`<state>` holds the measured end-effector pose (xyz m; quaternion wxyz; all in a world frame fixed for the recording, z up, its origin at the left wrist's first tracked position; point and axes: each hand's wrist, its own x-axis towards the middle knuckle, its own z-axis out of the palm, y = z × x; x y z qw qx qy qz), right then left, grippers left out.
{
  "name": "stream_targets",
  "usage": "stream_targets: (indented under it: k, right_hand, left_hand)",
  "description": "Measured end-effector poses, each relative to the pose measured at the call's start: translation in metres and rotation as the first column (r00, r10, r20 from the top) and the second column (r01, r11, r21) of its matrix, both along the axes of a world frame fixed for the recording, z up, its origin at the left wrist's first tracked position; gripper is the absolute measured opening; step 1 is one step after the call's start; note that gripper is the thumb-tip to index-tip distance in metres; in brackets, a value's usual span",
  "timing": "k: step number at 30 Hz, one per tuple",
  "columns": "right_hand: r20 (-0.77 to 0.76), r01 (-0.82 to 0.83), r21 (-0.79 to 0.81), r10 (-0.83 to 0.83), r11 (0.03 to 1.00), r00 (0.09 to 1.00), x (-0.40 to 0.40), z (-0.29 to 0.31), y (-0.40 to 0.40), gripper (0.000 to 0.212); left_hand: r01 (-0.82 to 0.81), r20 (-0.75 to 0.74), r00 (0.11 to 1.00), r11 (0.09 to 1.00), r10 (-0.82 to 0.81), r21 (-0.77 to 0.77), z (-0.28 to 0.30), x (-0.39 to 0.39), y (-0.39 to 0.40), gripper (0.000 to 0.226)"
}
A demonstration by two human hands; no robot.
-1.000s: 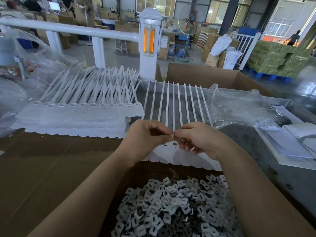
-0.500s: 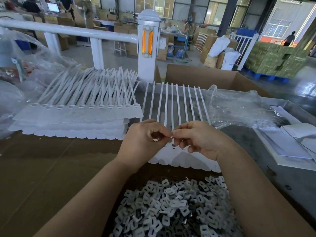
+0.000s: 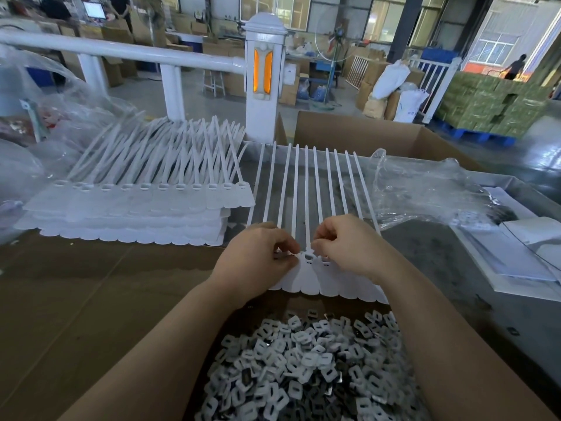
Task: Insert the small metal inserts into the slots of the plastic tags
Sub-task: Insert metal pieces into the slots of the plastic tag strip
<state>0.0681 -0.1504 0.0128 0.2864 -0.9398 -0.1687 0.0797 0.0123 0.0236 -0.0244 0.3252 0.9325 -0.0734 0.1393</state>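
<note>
Closest to the camera, bottom center, there's a heap of small metal inserts (image 3: 306, 369) piled in a cardboard box (image 3: 69, 314), whose brown flap fills the lower left. That flap is basically the only bare surface on the near side.

Just above the heap, mid-frame, both hands are down on the row of plastic tags (image 3: 321, 281), a joined white strip with a scalloped near edge that overhangs the box a bit. The left hand (image 3: 258, 262) has its fingers curled and its fingertips pinched at a tag's slot; pretty sure there's an insert in there but it's too small to really see. The right hand (image 3: 349, 247) is curled too, fingertips pressing on the tag heads right next to it. The hands sit almost touching, one strap between them.

Compared with half a second ago, both hands have dropped from above the strip down onto the tag heads.

Further back, the tag straps fan toward the top. Left of them is a stack of finished tags (image 3: 136, 205), to the right crumpled clear plastic (image 3: 425, 189) and some white sheets (image 3: 522, 253) at the right edge. Behind that, a white post (image 3: 265, 77) and an open carton (image 3: 379, 138).
</note>
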Motion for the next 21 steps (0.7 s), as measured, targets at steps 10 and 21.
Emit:
stream_targets:
  k: [10, 21]
  right_hand:
    - [0.065, -0.081, -0.221, 0.098, 0.972, 0.993, 0.0017, -0.0060, 0.0065, 0.007]
    - [0.047, -0.023, -0.193, 0.033, 0.981, 0.998, 0.0003, -0.0062, 0.0092, 0.007]
  left_hand:
    - [0.029, 0.039, 0.999, 0.998, -0.031, 0.060, -0.0041, 0.0017, 0.0016, 0.011]
    - [0.058, 0.066, 0.996, 0.990, -0.067, 0.130, -0.0056, 0.0020, 0.0021, 0.014]
